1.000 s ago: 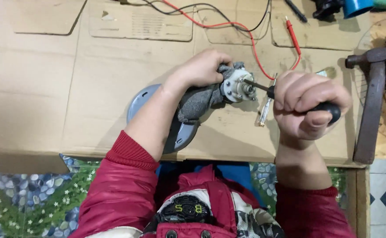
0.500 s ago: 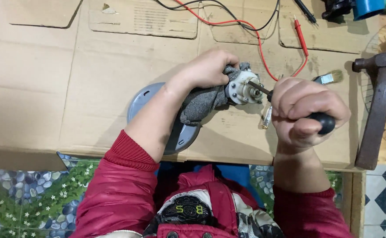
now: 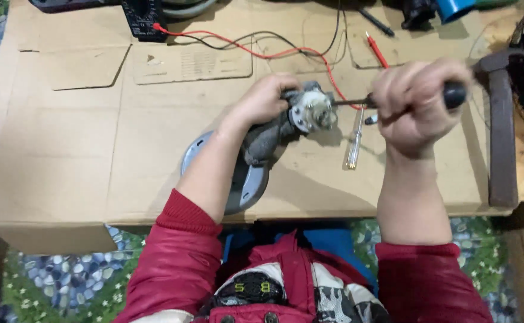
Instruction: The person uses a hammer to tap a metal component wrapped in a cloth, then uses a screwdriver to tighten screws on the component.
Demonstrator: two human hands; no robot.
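The left hand (image 3: 268,98) was clamped around a small grey motor (image 3: 310,110) near the middle of the frame, apparently to brace it on the cardboard sheet (image 3: 70,149) against the tool's push. The right hand (image 3: 414,101), clenched in a fist, gripped a black-handled screwdriver (image 3: 453,94) whose shaft ran roughly level from right to left, tip at the motor's pale round face. The motor's long axis slanted from lower left to upper right, its face pointing right toward the tool. A clear-handled screwdriver (image 3: 353,143) lay just below, apart.
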